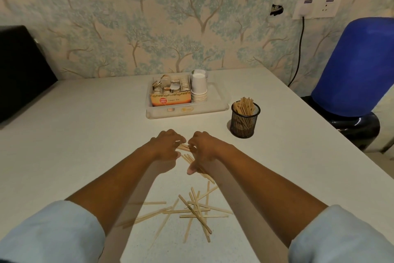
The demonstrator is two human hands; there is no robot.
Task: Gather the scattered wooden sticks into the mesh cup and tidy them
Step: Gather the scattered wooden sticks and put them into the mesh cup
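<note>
The left hand (165,145) is curling its fingers around the ends of a few sticks (185,147), likely to bunch them up. The right hand (202,149) is pinching the same small bunch from the other side. More thin, pale sticks (191,211) are lying crisscrossed on the table (85,134) nearer the person. The mesh cup (245,119) is standing off to the right, already holding many sticks.

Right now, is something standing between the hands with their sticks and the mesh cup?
Nothing visible. Bare table lies between the right hand, the left hand and the mesh cup; the tray sits farther back.
</note>
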